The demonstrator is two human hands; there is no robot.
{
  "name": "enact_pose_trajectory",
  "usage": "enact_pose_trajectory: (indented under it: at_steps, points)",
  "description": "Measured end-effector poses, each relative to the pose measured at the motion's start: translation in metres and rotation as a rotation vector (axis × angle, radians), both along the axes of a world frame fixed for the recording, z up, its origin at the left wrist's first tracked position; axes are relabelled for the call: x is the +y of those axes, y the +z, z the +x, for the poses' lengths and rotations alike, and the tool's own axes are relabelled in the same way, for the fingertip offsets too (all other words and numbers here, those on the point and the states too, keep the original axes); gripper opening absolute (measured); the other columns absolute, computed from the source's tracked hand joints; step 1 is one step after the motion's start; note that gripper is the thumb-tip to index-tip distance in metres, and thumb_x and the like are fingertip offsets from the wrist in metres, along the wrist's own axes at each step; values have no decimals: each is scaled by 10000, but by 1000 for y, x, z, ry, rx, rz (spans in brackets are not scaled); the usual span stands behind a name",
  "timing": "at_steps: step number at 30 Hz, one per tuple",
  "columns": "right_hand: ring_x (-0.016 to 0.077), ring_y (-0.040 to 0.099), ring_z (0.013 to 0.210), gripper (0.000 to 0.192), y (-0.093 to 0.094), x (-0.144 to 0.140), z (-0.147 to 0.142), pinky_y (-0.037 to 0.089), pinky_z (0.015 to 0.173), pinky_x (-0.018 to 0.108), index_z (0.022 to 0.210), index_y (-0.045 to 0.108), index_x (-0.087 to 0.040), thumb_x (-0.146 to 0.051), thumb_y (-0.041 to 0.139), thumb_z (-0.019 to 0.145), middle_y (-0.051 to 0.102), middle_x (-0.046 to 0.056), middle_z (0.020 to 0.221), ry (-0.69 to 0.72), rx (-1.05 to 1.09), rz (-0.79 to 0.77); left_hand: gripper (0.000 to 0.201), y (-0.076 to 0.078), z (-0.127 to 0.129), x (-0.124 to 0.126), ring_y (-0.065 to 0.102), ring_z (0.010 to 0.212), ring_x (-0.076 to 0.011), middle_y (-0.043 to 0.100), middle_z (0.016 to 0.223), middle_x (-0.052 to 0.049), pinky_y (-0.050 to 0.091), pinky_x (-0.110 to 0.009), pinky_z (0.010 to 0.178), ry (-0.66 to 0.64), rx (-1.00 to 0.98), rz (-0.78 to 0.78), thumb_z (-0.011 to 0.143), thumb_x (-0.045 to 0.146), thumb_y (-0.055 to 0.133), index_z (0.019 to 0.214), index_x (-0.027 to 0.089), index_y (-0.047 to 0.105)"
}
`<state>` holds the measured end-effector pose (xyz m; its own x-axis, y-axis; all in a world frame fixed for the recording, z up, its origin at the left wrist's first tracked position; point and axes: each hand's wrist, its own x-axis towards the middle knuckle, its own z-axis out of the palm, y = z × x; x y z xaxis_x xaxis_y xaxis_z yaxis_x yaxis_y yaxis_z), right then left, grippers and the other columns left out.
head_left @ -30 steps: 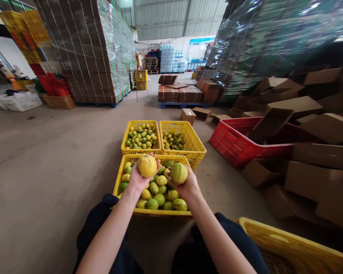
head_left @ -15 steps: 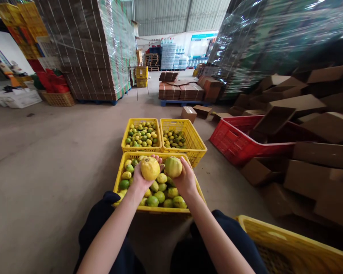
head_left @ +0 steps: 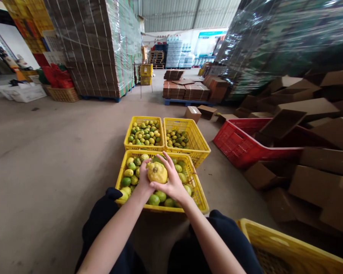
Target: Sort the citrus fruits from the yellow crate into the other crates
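Hands have come together over the near yellow crate (head_left: 201,198): left hand (head_left: 144,179) and right hand (head_left: 171,182) now cup one yellow fruit (head_left: 157,172), the greenish one gone from the right palm.

The fruit (head_left: 157,172) held between the hands is yellow with a small dark spot at its top. Beneath it the near crate (head_left: 199,194) is bright yellow with a lattice of small holes, and its fruits are a mix of green and yellow. The two far crates (head_left: 144,146) (head_left: 198,142) are the same yellow mesh, filled with smaller green and yellow fruits. The crate to the right (head_left: 234,142) is red with a grid pattern. The cardboard boxes (head_left: 311,182) are plain brown. The floor (head_left: 51,152) is dull grey. The trousers (head_left: 103,224) are dark navy. The corner crate (head_left: 277,239) is yellow
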<state>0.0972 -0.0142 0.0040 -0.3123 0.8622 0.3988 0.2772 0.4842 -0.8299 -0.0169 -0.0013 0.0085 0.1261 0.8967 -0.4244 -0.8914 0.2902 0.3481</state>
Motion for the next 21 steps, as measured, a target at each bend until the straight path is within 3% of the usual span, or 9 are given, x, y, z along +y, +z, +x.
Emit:
enact_pose_trajectory:
  at_steps: [3,9,12,16,18,21]
  points:
    - [384,222,1462,815,4,-4,1,211,1172,562,1300,577,-241,-496,853,577,331,146,1550,50,-46,43,275,-3,-7,1,634,541,-188,627,595,-38,541,-309,573,-80,7,-16,865,410,502,756,184,616]
    - [361,357,1406,614,8,-13,-6,284,1148,537,1152,642,-234,-359,867,595,550,125,1396,31,82,123,236,2,-6,6,692,673,-178,669,647,-25,565,-269,684,57,52,-10,904,289,504,748,164,628]
    - [329,522,1248,609,12,-13,-3,365,1100,496,1155,630,-258,-326,864,596,647,96,1235,-105,199,98,246,8,-10,13,700,764,-193,689,713,-38,560,-276,714,128,105,62,901,355,530,809,167,661]
    - [302,560,1133,606,19,-7,7,380,1081,472,1116,615,-281,-347,869,569,645,63,1160,-356,305,25,165,16,-19,14,672,860,-142,710,926,-11,516,-205,706,422,287,200,898,327,557,909,223,683]
    - [290,557,1119,600,20,-5,10,381,1075,454,1108,606,-282,-337,865,570,634,54,1150,-424,313,22,174,16,-20,10,658,906,-135,704,987,-9,502,-184,718,450,384,295,915,325,544,923,234,693]
    - [277,570,1073,577,18,-4,10,406,1038,438,1095,606,-269,-311,856,577,635,49,1116,-416,307,17,195,12,-15,1,644,956,-136,706,983,-16,486,-169,797,406,454,360,930,301,539,882,218,710]
